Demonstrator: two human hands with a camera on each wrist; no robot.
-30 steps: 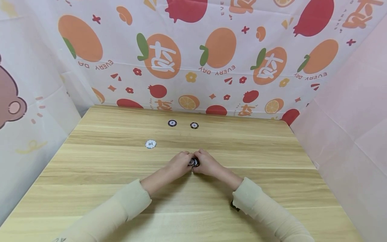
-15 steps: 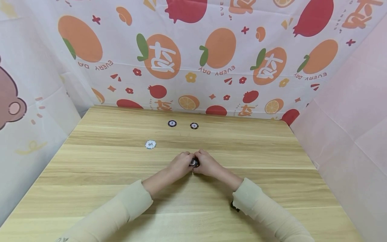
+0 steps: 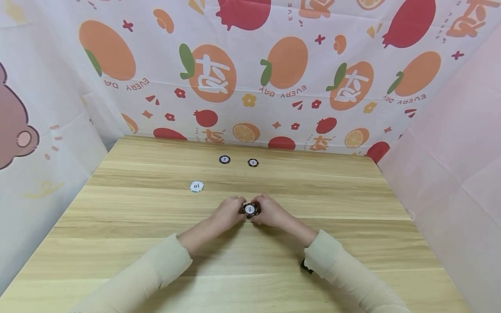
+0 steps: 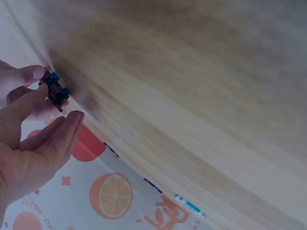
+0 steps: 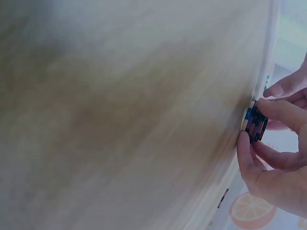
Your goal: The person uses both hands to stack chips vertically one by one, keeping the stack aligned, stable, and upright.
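A short stack of poker chips (image 3: 249, 210), its top chip dark-rimmed with a white centre marked 100, stands between the two hands at mid-table. My right hand (image 3: 271, 211) holds the stack from the right; in the right wrist view its thumb and fingers (image 5: 243, 139) curve around the chips. On the left side, my left hand (image 3: 228, 211) has its fingers loosely spread beside the stack. The left wrist view shows that thumb (image 4: 42, 91) right at the chips, while the other fingertips (image 4: 76, 115) stand apart from them.
Two dark chips, one left (image 3: 225, 159) and one right (image 3: 253, 162), lie flat toward the back of the wooden table (image 3: 313, 182). A white chip (image 3: 197, 186) marked 10 lies nearer, at left. Something black (image 3: 306, 267) pokes out under the right sleeve. Printed cloth surrounds the table.
My left hand has loosened and drawn slightly left from the stack. The top chips, fanned out and partly covered before, now sit aligned with the 100 face showing. My right hand stays around the stack.
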